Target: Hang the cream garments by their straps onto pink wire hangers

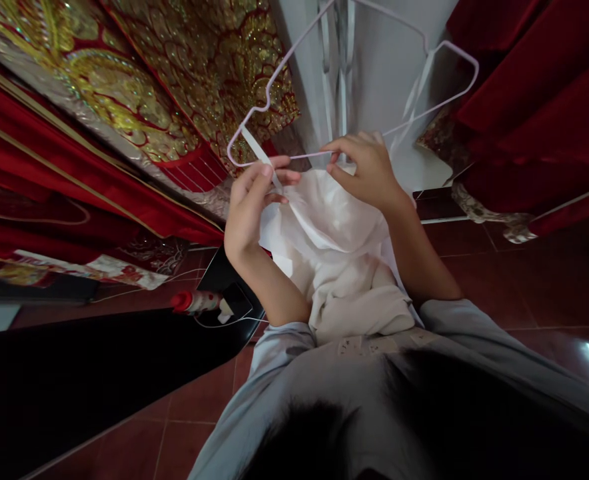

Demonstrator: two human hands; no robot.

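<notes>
A white garment (342, 267) hangs bunched between my forearms, against my chest. My left hand (249, 207) is closed in a pinch on a white strap (262, 157) of the garment, next to the lower bar of a pale pink wire hanger (354, 73). My right hand (367, 170) is closed too, its fingertips pinching the hanger's lower bar together with the top edge of the white cloth. The hanger rises above both hands, with another white strap looped near its right shoulder.
Red garments with gold embroidery (124, 87) hang at the left. Dark red velvet cloth (539, 100) hangs at the right. A white panel (389, 73) stands behind the hanger. A black surface (99, 360) with a red-and-white object (194, 301) lies at lower left, over a red tiled floor (524, 280).
</notes>
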